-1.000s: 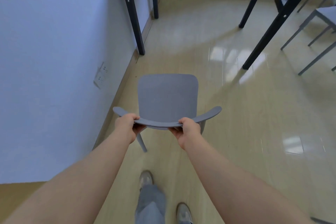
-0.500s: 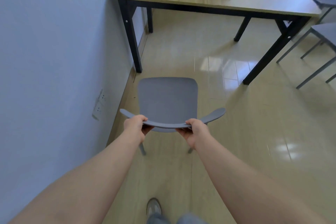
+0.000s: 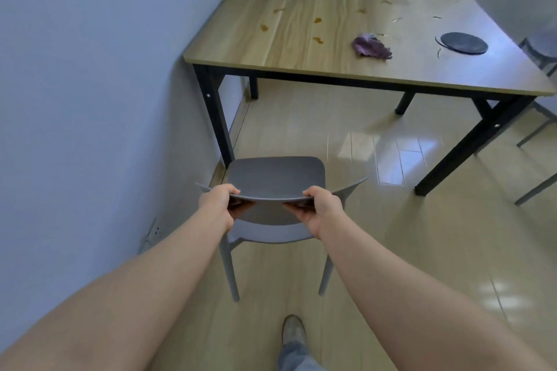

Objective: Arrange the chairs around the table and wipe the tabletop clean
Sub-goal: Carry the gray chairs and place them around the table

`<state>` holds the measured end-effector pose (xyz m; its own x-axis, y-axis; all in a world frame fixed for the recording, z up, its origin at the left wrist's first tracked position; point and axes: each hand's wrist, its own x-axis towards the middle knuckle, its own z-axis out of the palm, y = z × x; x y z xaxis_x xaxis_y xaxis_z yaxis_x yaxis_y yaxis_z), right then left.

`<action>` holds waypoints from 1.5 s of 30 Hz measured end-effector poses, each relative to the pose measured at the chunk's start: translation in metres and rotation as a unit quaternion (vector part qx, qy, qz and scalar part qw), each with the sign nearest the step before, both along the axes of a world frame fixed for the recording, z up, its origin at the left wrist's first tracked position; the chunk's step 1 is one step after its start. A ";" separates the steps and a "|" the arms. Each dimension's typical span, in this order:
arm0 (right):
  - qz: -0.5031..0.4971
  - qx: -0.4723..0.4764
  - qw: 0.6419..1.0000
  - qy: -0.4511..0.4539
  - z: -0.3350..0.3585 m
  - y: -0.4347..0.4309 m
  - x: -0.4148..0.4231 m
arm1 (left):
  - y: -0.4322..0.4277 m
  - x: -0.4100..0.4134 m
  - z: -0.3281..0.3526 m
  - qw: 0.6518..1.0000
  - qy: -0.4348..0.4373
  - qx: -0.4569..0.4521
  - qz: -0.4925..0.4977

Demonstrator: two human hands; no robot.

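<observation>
A grey chair [image 3: 275, 175] stands in front of me, its seat pointing toward the wooden table [image 3: 301, 48]. My left hand [image 3: 218, 200] grips the left part of its curved backrest and my right hand [image 3: 321, 205] grips the right part. The chair's front edge is close to the table's near left black leg [image 3: 215, 123]. On the tabletop lie a crumpled purple cloth [image 3: 372, 47], a round dark mat [image 3: 463, 43], several brown stains [image 3: 316, 21] and small crumbs.
A blue-white wall [image 3: 90, 99] runs along the left, with a socket [image 3: 152, 232] low down. Another grey chair [image 3: 539, 51] shows at the table's right side, with its legs [image 3: 533, 190] near the right edge. My shoe [image 3: 294, 331] is on the glossy floor.
I have carried the chair forward, nearer the table and its left leg. The view has lifted, so the whole tabletop now shows. Both hands keep their grip on the backrest.
</observation>
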<state>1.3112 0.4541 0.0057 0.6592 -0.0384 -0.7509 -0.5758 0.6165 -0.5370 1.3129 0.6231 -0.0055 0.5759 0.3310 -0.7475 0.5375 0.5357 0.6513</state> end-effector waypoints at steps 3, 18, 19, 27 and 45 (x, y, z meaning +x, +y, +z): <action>0.008 -0.005 1.000 -0.010 0.004 -0.004 0.036 | -0.001 0.035 0.000 1.000 0.013 0.013 0.009; -0.031 -0.016 0.999 -0.026 0.001 0.018 0.188 | 0.025 0.198 -0.001 0.999 -0.002 0.005 -0.039; -0.039 -0.017 0.999 -0.027 0.004 0.021 0.198 | 0.028 0.209 0.002 0.999 -0.005 0.005 -0.041; -0.058 -0.014 0.998 0.001 -0.008 0.038 0.238 | 0.046 0.259 -0.009 0.997 0.009 -0.018 -0.077; -0.007 -0.055 0.998 0.033 -0.036 0.025 0.204 | 0.028 0.218 -0.032 0.999 0.021 -0.015 -0.047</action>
<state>1.5154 0.4790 -0.0304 0.6074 -0.1327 -0.7832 -0.6036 0.5639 -0.5637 1.5311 0.6510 -0.0372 0.5716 0.2533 -0.7805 0.6127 0.5009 0.6113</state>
